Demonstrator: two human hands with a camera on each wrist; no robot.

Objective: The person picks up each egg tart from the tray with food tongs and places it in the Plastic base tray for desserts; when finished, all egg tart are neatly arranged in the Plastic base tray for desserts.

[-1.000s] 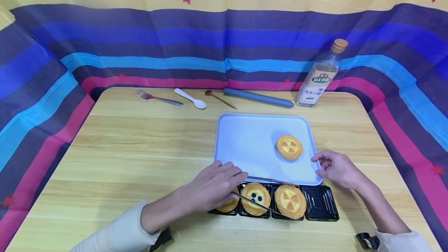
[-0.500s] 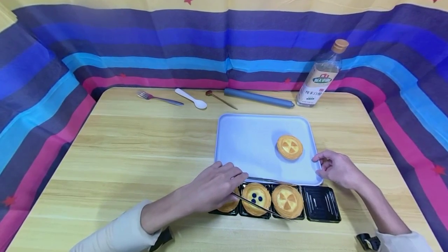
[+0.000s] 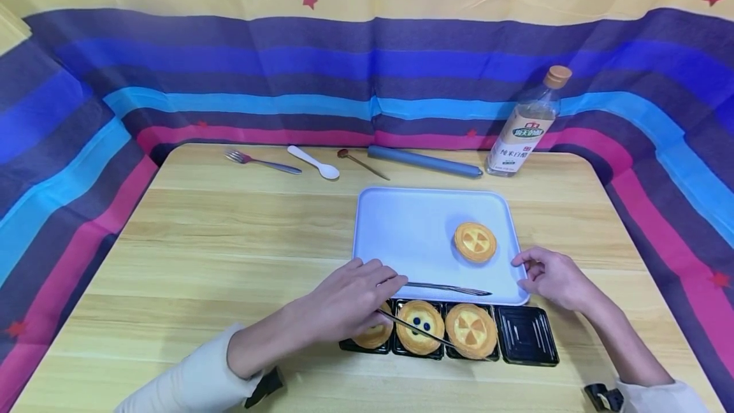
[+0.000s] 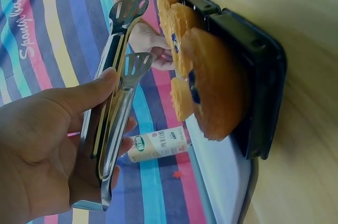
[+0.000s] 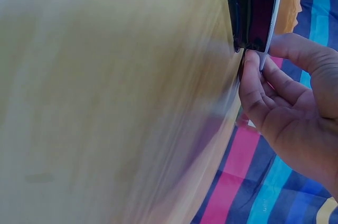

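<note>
Gripping a pair of metal tongs (image 3: pixel 436 311), the left hand (image 3: pixel 350 301) sits at the near edge of the pale blue tray (image 3: pixel 401 234) in the head view, its fingers curled round the handle end while the two arms spread apart: one lies over the tray's front rim, the other crosses above the black plastic tart holder (image 3: pixel 527 336). That holder lies just in front of the tray and carries three tarts, a partly hidden one (image 3: pixel 373 335) under the hand, a blueberry-topped tart (image 3: pixel 421 327) and a tart with a segmented yellow top (image 3: pixel 471 330); its rightmost compartment shows only black plastic. A fourth tart (image 3: pixel 474 241) rests on the tray, towards its right side. The right hand (image 3: pixel 553 276) pinches the tray's front right corner with thumb and fingers. Along the far edge of the wooden table (image 3: pixel 229 241) lie a fork (image 3: pixel 260 160), a white spoon (image 3: pixel 313 162), a small dark spoon (image 3: pixel 361 163) and a blue rolling pin (image 3: pixel 424 161), with a bottle (image 3: pixel 526 123) standing to their right. From the left wrist, the left hand (image 4: pixel 47 145) clasps the tongs (image 4: pixel 113 97) with the thumb along one arm, the slotted tips parted and hanging clear of the tarts (image 4: pixel 211 81) in the black holder (image 4: pixel 259 76). From the right wrist, the right hand (image 5: pixel 290 102) has its fingertips (image 5: pixel 252 71) against the tray's thin edge (image 5: pixel 273 18), thumb on the other side, beside the blurred tabletop (image 5: pixel 105 97).
</note>
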